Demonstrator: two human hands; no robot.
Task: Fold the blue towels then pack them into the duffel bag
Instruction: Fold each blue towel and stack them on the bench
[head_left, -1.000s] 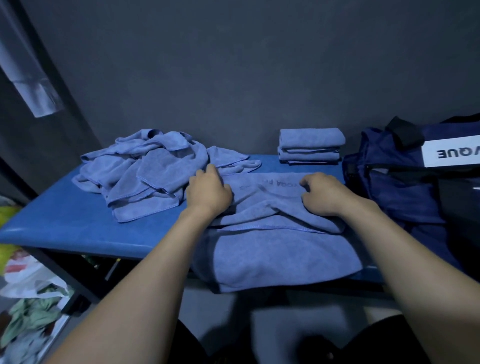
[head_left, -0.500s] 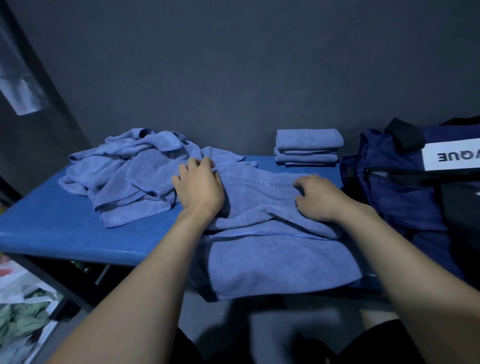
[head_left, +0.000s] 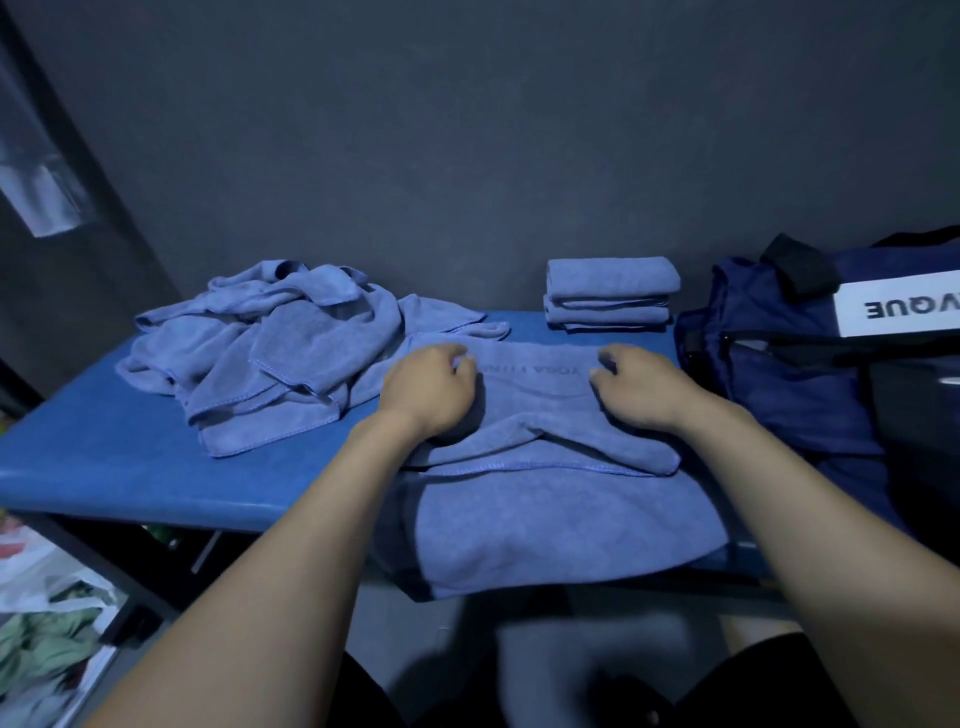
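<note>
Left hand (head_left: 428, 387) and right hand (head_left: 641, 387) curl grip on far edge of spread blue microfibre towel (head_left: 545, 499); towel's long axis left-right; both hands equally near.

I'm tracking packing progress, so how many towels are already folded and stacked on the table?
2, it seems: both in the folded stack at the table's back edge by the duffel bag, one atop the other. The layers are hard to separate, so another may be hidden.
</note>
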